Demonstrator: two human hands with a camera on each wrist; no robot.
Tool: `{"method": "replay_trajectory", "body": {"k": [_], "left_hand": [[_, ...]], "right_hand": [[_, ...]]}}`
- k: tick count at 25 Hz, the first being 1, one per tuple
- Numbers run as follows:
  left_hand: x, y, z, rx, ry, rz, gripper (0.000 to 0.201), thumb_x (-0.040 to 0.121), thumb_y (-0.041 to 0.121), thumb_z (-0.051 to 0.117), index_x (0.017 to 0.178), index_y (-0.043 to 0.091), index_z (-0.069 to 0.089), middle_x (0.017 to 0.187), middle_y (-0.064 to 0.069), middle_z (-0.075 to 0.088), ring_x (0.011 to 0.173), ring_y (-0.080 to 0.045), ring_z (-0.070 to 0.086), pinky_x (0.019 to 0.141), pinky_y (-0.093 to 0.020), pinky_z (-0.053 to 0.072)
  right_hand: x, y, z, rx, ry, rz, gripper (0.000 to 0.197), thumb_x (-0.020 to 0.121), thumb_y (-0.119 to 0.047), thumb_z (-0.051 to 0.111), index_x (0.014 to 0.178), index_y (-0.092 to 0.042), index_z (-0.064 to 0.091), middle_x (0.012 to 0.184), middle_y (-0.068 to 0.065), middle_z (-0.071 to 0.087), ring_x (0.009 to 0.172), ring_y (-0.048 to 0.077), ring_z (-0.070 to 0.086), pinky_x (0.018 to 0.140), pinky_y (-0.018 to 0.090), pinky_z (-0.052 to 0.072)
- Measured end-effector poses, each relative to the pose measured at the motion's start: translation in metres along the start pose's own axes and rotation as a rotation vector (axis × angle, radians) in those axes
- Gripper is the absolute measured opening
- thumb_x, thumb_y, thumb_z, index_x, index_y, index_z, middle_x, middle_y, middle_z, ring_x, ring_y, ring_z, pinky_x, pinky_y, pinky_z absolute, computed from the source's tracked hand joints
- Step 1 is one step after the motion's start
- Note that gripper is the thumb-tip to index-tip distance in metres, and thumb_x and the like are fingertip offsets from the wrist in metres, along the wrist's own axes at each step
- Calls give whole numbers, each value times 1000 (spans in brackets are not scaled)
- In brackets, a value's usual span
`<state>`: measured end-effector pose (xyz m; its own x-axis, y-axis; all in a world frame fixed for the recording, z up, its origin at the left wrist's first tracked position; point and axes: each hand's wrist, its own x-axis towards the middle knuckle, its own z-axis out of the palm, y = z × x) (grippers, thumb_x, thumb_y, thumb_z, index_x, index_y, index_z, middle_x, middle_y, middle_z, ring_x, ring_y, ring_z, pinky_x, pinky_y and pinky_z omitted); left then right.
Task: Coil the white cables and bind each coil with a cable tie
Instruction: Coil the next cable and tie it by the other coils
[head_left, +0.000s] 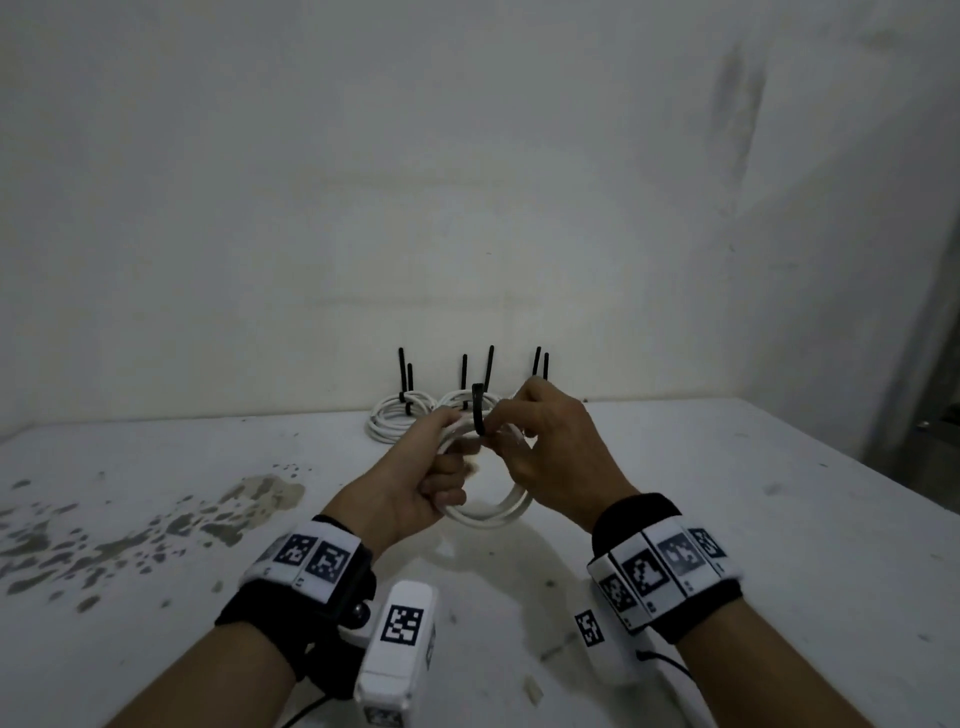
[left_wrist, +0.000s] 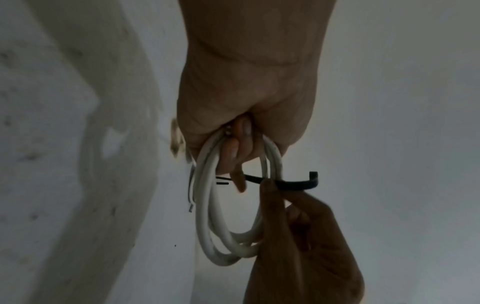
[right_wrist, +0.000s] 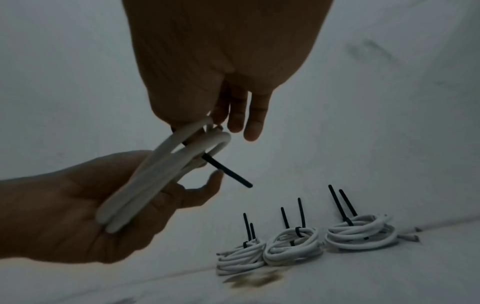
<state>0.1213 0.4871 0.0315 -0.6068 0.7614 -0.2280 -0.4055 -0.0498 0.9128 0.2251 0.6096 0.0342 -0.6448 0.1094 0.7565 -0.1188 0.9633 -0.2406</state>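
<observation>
While three bound coils (head_left: 410, 415) lie in a row against the wall (head_left: 467, 156) at the far edge of the white table (head_left: 727, 493), each with black tie tails sticking up, the head view shows both hands raised above the table nearer the person, partly covering those coils. The left hand (head_left: 410, 483) curls round the left side of a loose white cable coil (head_left: 498, 512); the right hand (head_left: 550, 452) pinches a black cable tie (head_left: 479, 410) at the coil's top, between the two hands. Dark stains (head_left: 156, 525) mark the table to the left.

From the left wrist, the left hand's fingers (left_wrist: 233, 152) wrap through the coil (left_wrist: 207, 216), which hangs below the fist. The tie (left_wrist: 293, 183) crosses the loops just beneath them, held by the right hand's fingertips (left_wrist: 270, 189).

From the right wrist, the coil (right_wrist: 155, 174) lies across the left palm (right_wrist: 78, 216), the tie (right_wrist: 226, 172) threaded through it and jutting out. The right thumb and forefinger are hidden behind the cable; two fingers (right_wrist: 244, 115) hang straight. The bound coils (right_wrist: 293, 244) sit beyond, well apart.
</observation>
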Motion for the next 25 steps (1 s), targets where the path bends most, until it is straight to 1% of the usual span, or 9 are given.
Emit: {"method": "replay_trajectory", "body": {"k": [3, 7, 11, 15, 18, 21, 22, 24, 25], "left_hand": [[-10, 7, -15, 14, -25, 26, 50, 95, 48, 56, 55, 19, 66, 44, 7, 17, 38, -7, 9, 43, -23, 8], [-13, 13, -36, -58, 132, 135, 26, 91, 31, 64, 70, 24, 51, 43, 7, 17, 34, -8, 12, 38, -21, 10], [-15, 16, -57, -56, 284, 178, 18, 87, 27, 70, 75, 20, 58, 45, 6, 20, 36, -9, 14, 40, -22, 11], [-17, 22, -73, -65, 358, 215, 20, 85, 26, 72, 74, 17, 58, 46, 6, 22, 37, -9, 15, 40, -23, 14], [-20, 28, -82, -101, 392, 236, 24, 84, 23, 73, 69, 18, 53, 44, 6, 23, 36, -9, 16, 43, -25, 14], [-23, 35, -88, -34, 436, 318, 24, 82, 22, 75, 63, 18, 60, 47, 5, 24, 41, -11, 19, 43, -24, 15], [-24, 37, -88, 21, 455, 357, 21, 81, 22, 75, 63, 18, 65, 45, 6, 27, 44, -12, 22, 44, -23, 18], [-30, 40, -85, 132, 473, 445, 9, 84, 23, 74, 83, 15, 77, 37, 8, 44, 47, -14, 33, 44, -23, 28], [-30, 41, -84, 183, 468, 495, 13, 86, 24, 73, 94, 15, 78, 55, 20, 21, 49, -7, 29, 44, -24, 38]], "right_hand": [[6, -9, 10, -84, -15, -73, 5, 82, -13, 78, 83, -17, 75, 78, 2, 51, 65, 15, 46, 51, 28, 40], [15, -24, 28, 21, -56, 5, 6, 84, -23, 79, 89, -23, 75, 83, -2, 47, 79, 12, 43, 64, 14, 31], [23, -44, 45, 137, -137, 45, 12, 84, -33, 79, 94, -27, 77, 89, -1, 51, 89, 13, 47, 71, 15, 32], [42, -59, 47, 175, -233, 3, 7, 86, -33, 76, 84, -26, 73, 87, -8, 63, 83, 7, 54, 72, 22, 40], [62, -68, 40, 193, -300, -6, 14, 86, -32, 75, 76, -21, 72, 73, -14, 66, 73, 5, 56, 65, 12, 37], [74, -74, 32, 272, -398, 6, 14, 85, -31, 76, 74, -23, 73, 73, -14, 68, 75, 6, 60, 63, 11, 41], [77, -75, 32, 304, -393, 20, 15, 85, -31, 76, 74, -23, 72, 72, -13, 69, 73, 5, 62, 62, 12, 42], [84, -71, 34, 381, -256, 142, 15, 86, -28, 76, 76, -19, 70, 72, -7, 72, 67, 7, 65, 60, 14, 44], [87, -70, 37, 410, -170, 227, 12, 86, -26, 75, 80, -16, 70, 74, -5, 74, 63, 6, 64, 60, 17, 45]]}}
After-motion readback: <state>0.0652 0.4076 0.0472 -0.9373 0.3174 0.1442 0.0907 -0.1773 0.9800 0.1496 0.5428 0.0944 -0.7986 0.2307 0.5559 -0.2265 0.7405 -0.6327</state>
